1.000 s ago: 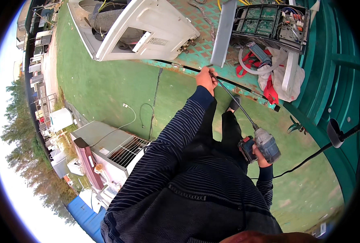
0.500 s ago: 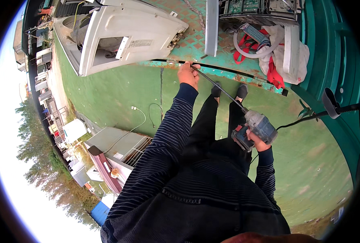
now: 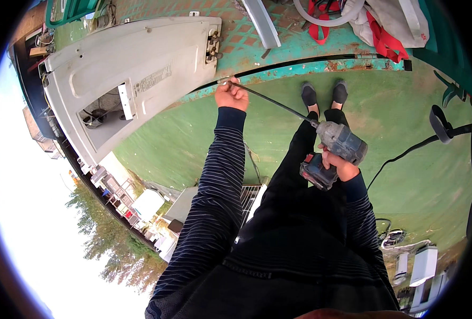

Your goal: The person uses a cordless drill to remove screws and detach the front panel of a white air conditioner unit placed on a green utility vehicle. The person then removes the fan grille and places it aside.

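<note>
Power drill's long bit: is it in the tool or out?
In: the long bit runs straight into the nose of the power drill in the right hand.

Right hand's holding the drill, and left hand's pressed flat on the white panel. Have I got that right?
Not quite: in the head view the left hand is pinching the far end of the long bit, not pressed flat on the white panel. The right hand is holding the drill, as you say.
</note>
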Available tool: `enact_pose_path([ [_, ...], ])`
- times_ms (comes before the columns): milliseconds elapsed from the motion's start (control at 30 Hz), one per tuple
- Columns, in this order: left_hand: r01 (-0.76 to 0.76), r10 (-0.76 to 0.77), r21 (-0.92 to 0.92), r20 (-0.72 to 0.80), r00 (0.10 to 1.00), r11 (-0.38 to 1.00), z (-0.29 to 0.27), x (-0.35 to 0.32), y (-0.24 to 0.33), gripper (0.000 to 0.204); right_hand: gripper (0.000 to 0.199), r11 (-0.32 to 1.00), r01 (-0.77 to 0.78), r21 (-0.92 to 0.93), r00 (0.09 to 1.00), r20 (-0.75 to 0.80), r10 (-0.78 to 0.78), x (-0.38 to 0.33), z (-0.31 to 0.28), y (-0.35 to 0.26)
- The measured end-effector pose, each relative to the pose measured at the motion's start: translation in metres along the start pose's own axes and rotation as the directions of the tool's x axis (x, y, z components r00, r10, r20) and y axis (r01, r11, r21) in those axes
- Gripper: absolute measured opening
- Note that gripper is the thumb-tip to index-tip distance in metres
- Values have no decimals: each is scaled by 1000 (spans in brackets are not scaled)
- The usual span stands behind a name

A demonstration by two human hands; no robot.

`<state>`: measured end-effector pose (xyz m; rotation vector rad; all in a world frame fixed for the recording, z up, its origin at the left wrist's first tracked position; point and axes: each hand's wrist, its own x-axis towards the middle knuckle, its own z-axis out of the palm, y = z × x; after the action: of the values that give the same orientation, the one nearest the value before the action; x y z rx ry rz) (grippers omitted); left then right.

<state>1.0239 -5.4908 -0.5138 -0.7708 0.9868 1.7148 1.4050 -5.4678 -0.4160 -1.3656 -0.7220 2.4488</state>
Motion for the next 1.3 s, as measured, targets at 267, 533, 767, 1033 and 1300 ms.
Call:
enact_pose_path([
  [267,-131,142,189,-45,989,973,-11,60,24,21,23,916,-128,379,991,82,105,67,30,58],
  [533,-153,142,208,68,987,966,-23,83,52,26,26,836,-215,505,976,143,164,92,43,59],
  [767,-127,154,227,-104,983,966,-19,86,55,18,26,844,-206,495,978,120,168,90,44,55],
  [1033,-120,124,234,1,992,965,-26,87,55,14,25,819,-244,519,970,133,205,92,45,52],
  [1300,-126,124,204,23,992,971,-24,81,52,12,25,816,-257,517,966,124,225,92,45,48],
])
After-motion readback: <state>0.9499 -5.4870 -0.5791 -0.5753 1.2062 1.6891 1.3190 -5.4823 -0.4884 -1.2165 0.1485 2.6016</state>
